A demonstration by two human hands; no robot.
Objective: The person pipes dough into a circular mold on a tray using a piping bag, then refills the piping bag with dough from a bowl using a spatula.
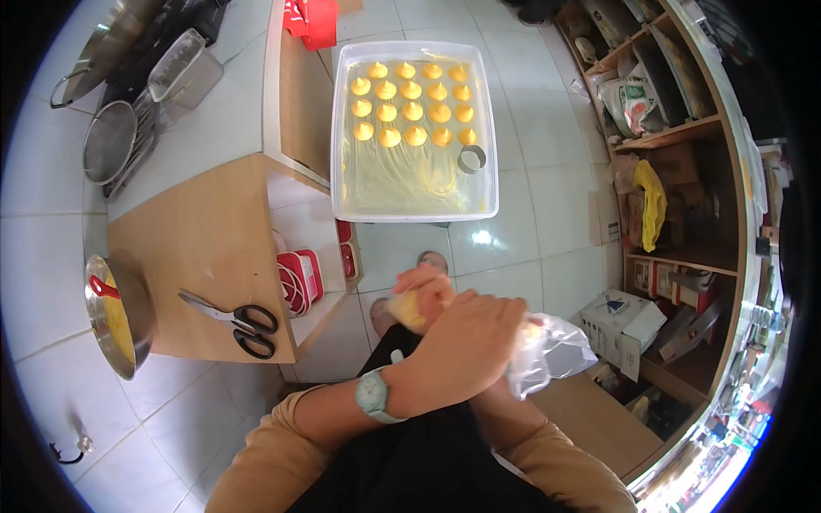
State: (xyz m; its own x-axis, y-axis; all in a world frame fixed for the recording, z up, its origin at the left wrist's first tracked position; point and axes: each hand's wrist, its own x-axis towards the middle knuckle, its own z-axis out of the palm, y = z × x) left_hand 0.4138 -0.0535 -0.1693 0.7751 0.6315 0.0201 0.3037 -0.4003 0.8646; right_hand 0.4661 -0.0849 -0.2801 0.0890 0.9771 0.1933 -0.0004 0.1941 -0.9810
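My left hand point(462, 342), below a pale green watch, is closed on a clear plastic piping bag point(554, 349), whose loose end sticks out to the right. My right hand point(425, 284), partly hidden behind the left and blurred, wraps round the bag's lower part, where yellow filling shows. Beyond both hands, a white rectangular tray point(340, 184) bears several rows of pointed yellow mounds point(412, 111) in its far part. A metal ring point(471, 159) sits in the tray near its right side, and yellow smears cover the near part.
Black-handled scissors point(244, 321) lie open on the wooden surface point(197, 231) at left, beside a metal bowl point(124, 329) with yellow mixture and a red-handled tool. A sieve point(109, 143) and plastic container point(184, 73) are at upper left. Shelves point(676, 132) and a white box point(620, 329) stand at right.
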